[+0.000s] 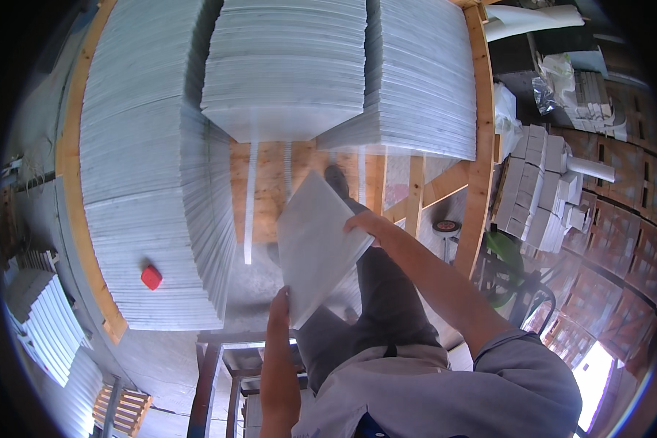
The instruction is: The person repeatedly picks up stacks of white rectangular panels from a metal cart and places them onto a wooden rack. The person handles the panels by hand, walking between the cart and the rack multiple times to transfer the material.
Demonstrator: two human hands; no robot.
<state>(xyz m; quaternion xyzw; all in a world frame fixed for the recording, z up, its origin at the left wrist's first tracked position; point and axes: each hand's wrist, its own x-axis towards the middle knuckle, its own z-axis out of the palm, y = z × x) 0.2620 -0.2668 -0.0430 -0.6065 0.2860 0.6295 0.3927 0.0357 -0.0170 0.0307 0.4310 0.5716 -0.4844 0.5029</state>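
Observation:
A pale grey-white stone tile (315,244) is held tilted in front of my legs, between both hands. My left hand (279,303) grips its near left edge, and my right hand (363,223) clasps its right edge; the fingers behind the tile are hidden. Rows of similar tiles standing on edge surround it: a long row (135,182) on the left, a middle row (285,73) straight ahead and another row (423,80) on the right. A small red block (151,277) sits on top of the left row's near end.
A wooden frame (482,146) encloses the rows, with plywood flooring (266,212) between them. Close on my left stands a dark metal frame (206,379). To the right are a hand truck with a wheel (446,227), stacked white boxes (533,182) and crates (606,241). A pallet (123,409) lies lower left.

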